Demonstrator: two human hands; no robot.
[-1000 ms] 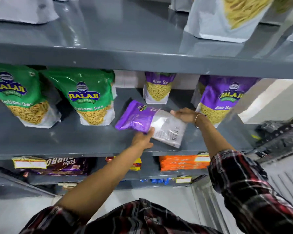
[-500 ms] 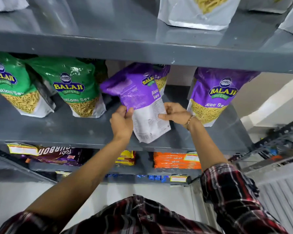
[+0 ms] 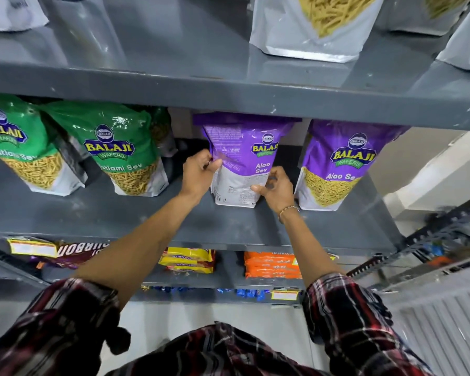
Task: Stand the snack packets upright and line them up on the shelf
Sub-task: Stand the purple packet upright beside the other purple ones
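Note:
A purple Aloo Sev packet [image 3: 242, 158] stands upright on the grey middle shelf [image 3: 120, 213], its back panel facing me. My left hand [image 3: 198, 173] grips its left edge and my right hand [image 3: 276, 189] holds its lower right corner. Another purple Aloo Sev packet [image 3: 339, 164] stands just to the right. Two green Ratlami Sev packets [image 3: 122, 153] [image 3: 19, 147] stand to the left. The packet tops are hidden behind the shelf above.
The upper shelf [image 3: 228, 93] carries silver-white snack pouches [image 3: 318, 25]. Below the middle shelf lie biscuit packs: brown Bourbon [image 3: 73, 252], yellow [image 3: 187, 260] and orange [image 3: 269, 264]. A metal rack edge [image 3: 432, 248] runs at the right.
The purple packet went from lying flat on the shelf to standing upright between the green and purple rows, lifted and turned by both hands. The camera moved closer.

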